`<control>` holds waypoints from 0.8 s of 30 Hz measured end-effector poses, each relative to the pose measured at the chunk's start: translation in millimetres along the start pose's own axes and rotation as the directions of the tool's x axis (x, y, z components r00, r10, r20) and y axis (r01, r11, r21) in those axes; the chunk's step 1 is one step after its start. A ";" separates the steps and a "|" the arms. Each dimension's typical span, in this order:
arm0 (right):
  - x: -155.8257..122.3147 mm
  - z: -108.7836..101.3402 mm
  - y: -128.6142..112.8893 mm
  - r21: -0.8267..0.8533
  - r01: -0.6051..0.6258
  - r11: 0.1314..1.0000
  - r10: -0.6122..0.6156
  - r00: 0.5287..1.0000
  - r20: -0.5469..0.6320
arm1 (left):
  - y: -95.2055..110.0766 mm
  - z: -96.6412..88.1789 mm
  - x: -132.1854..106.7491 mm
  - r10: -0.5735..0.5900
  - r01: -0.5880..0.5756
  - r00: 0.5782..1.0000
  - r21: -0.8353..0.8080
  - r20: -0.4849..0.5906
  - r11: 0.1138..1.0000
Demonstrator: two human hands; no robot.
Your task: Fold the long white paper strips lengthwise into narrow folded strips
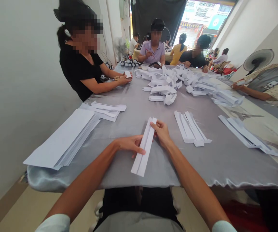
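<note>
A long, narrow strip of folded white paper point(146, 145) slants above the near part of the table, with a crease or seam running along its length. My left hand point(134, 145) grips it from the left side, thumb on top and fingers mostly hidden beneath. Near the strip's far end, my right hand point(162, 131) pinches the right edge with the thumb on top. Left of my hands lies a stack of flat white sheets point(64, 138). Several folded white strips point(190, 129) rest to the right of my right hand.
A grey satin cloth point(134, 112) covers the table. More folded strips point(107, 109) lie behind the stack, others point(248, 135) at far right. A heap of folded paper pieces point(163, 87) fills the far middle. A person in black point(81, 64) handles a small box point(127, 74) at left.
</note>
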State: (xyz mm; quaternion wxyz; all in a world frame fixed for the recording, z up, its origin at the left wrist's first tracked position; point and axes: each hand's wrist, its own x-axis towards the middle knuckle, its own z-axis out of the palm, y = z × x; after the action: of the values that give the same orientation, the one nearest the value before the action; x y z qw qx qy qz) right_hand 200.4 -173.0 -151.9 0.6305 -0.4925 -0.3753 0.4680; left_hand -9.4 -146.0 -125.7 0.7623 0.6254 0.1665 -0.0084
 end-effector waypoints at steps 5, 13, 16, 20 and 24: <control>-2.4 0.8 0.8 -0.032 0.013 0.999 -0.012 0.999 0.043 | -2.9 3.9 6.3 0.031 -0.055 0.974 -0.098 -0.226 0.994; -9.1 4.4 -1.2 -0.185 0.132 0.974 -0.130 0.991 0.028 | -3.3 6.3 12.2 0.094 -0.104 0.927 -0.008 -0.364 0.995; -9.0 3.5 -1.2 -0.194 0.181 0.964 -0.179 0.984 0.026 | -2.3 7.7 12.2 0.084 -0.101 0.921 -0.024 -0.379 0.995; -7.9 0.9 0.2 -0.260 0.266 0.928 -0.266 0.963 0.033 | -2.7 8.3 13.1 0.065 -0.105 0.904 -0.072 -0.423 0.992; -9.7 1.0 -1.7 -0.368 0.329 0.870 -0.341 0.940 0.035 | -5.4 7.4 14.9 0.075 -0.152 0.893 -0.141 -0.444 0.978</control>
State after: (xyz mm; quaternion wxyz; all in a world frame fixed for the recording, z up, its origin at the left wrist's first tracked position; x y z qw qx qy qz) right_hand 197.2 -182.2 -150.1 0.6039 -0.5368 -0.5262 0.2652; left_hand 5.3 -151.4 -133.6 0.7559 0.5519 0.2960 0.1908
